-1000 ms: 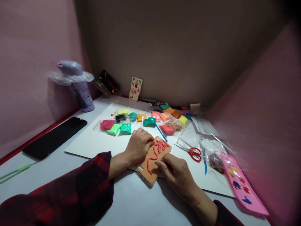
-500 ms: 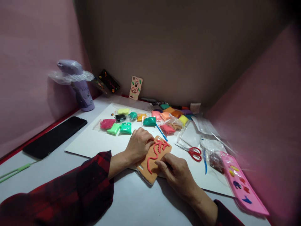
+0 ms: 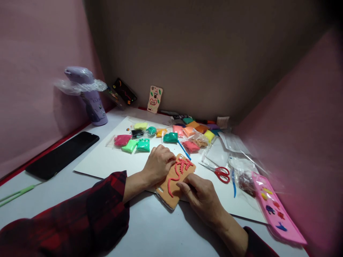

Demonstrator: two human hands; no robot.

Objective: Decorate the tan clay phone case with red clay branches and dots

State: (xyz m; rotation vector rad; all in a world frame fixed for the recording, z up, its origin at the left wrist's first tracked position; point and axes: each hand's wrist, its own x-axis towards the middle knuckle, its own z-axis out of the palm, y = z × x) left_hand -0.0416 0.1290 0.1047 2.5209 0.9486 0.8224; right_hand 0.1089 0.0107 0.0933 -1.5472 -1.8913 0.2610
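Observation:
A phone case (image 3: pixel 164 182) covered in tan clay lies tilted at the front edge of the white board. Coral-red clay (image 3: pixel 177 175) runs over it as a curving strand topped by branching, textured leaf shapes. My left hand (image 3: pixel 158 163) is closed at the case's upper left side, its fingertips by the top of the strand and partly hidden. On the opposite edge, my right hand (image 3: pixel 200 192) is closed with the thumb resting on the case and the other fingers curled. A blue stick tool (image 3: pixel 184 150) lies just beyond the case.
Several clay packets (image 3: pixel 143 145) spread across the white board (image 3: pixel 107 165). Red-handled scissors (image 3: pixel 222 174), a blue plastic knife (image 3: pixel 234 184) and a pink tray (image 3: pixel 288 228) lie to the right. A black phone (image 3: pixel 64 153) and a purple bottle (image 3: pixel 95 107) are at left. Decorated cases (image 3: pixel 154 99) lean at the back.
Both hands and the phone case stay almost where they were. The background has shifted up very slightly in the view.

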